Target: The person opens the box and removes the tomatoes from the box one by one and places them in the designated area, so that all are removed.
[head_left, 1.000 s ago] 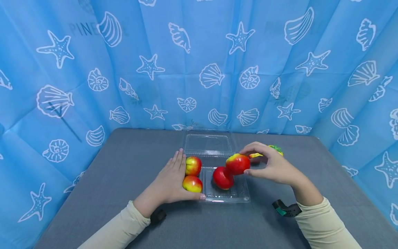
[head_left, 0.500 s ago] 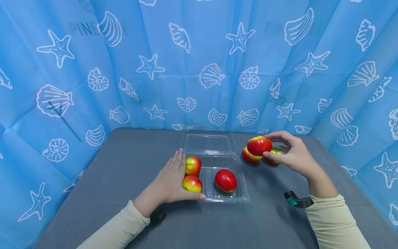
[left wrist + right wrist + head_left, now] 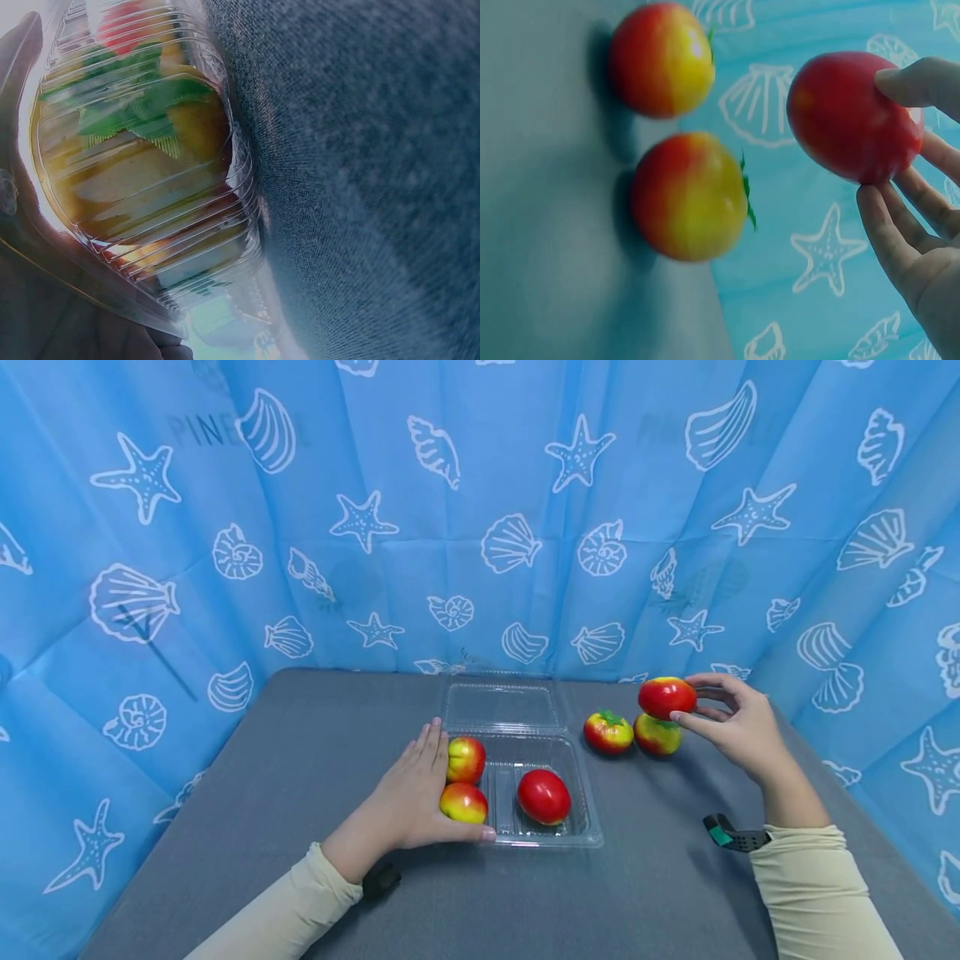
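Note:
My right hand point(image 3: 742, 727) holds a red tomato point(image 3: 666, 698) with a yellow patch between thumb and fingertips, raised above the table; in the right wrist view the held tomato point(image 3: 840, 116) looks smooth and red. Just below it are two red-and-yellow tomatoes with green calyxes, one on the left point(image 3: 609, 734) and one on the right point(image 3: 654, 737). My left hand point(image 3: 408, 802) rests with straight fingers along the left side of a clear plastic box point(image 3: 588, 837), thumb along its front edge. Inside are two red-yellow tomatoes point(image 3: 464, 803) on the left and a red one point(image 3: 544, 797) on the right.
The box's clear lid point(image 3: 501, 706) lies folded back behind it. A grey cloth point(image 3: 315, 727) covers the table, and a blue curtain point(image 3: 465, 485) with shell prints hangs behind. Through the box wall, the left wrist view shows a green calyx point(image 3: 142, 105).
My right hand has carried the tomato from over the box to the right, above the two loose tomatoes, now uncovered. The red tomato in the box shifted slightly. My left hand stayed still.

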Available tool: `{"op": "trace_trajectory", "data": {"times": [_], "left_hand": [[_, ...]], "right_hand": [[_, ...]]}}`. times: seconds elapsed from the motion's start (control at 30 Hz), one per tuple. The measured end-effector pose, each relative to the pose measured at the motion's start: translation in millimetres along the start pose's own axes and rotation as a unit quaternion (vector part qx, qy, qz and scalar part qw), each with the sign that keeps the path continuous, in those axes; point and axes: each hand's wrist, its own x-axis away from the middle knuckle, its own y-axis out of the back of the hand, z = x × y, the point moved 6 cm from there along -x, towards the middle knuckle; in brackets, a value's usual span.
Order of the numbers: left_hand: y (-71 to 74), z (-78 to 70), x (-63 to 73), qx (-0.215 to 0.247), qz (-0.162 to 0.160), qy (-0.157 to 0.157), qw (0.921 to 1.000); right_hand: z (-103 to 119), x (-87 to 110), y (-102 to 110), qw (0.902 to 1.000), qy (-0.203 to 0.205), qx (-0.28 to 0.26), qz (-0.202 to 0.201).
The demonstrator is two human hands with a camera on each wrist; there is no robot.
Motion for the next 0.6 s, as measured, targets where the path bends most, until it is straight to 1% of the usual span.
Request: {"op": "trace_trajectory", "data": {"times": [0.1, 0.3, 0.6], "left_hand": [[0.2, -0.3, 0.1, 0.002, 0.0, 0.0, 1.0], [0.6, -0.6, 0.3, -0.001, 0.001, 0.0, 1.0], [-1.4, 1.2, 0.0, 0.006, 0.001, 0.003, 1.0]], "right_hand": [[-8.4, -0.3, 5.2, 0.9999, -0.011, 0.005, -0.01], [-21.8, -1.3, 13.3, 0.9995, -0.017, 0.014, -0.024], [-42.2, -0.9, 23.6, 0.9969, -0.053, 0.042, -0.04]]}}
